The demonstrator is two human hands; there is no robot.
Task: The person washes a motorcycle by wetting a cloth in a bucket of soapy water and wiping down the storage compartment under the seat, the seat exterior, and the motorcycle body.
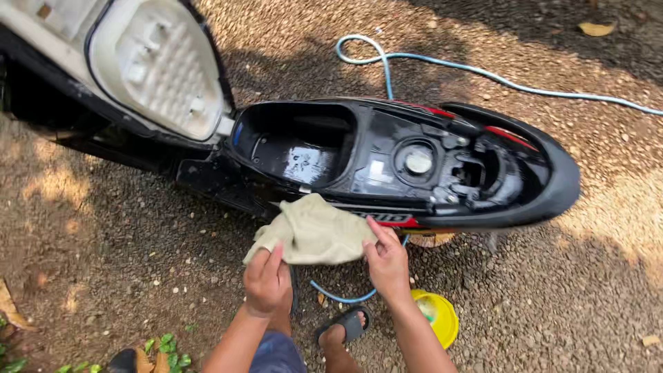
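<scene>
With our left hand (266, 280) and right hand (387, 261) each pinching an end of the beige cloth (312, 233) against the near side panel of the open-seated scooter (387, 159), we should keep it spread flat, wiping evenly along the panel.

Cloth (314, 231) before scooter (414, 166); hose (483, 72) behind; bowl (438, 314) right.

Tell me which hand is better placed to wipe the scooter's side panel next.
Probably right. The right hand holds the cloth edge just below the panel; the left hand holds the cloth's lower corner, farther from the scooter.
</scene>
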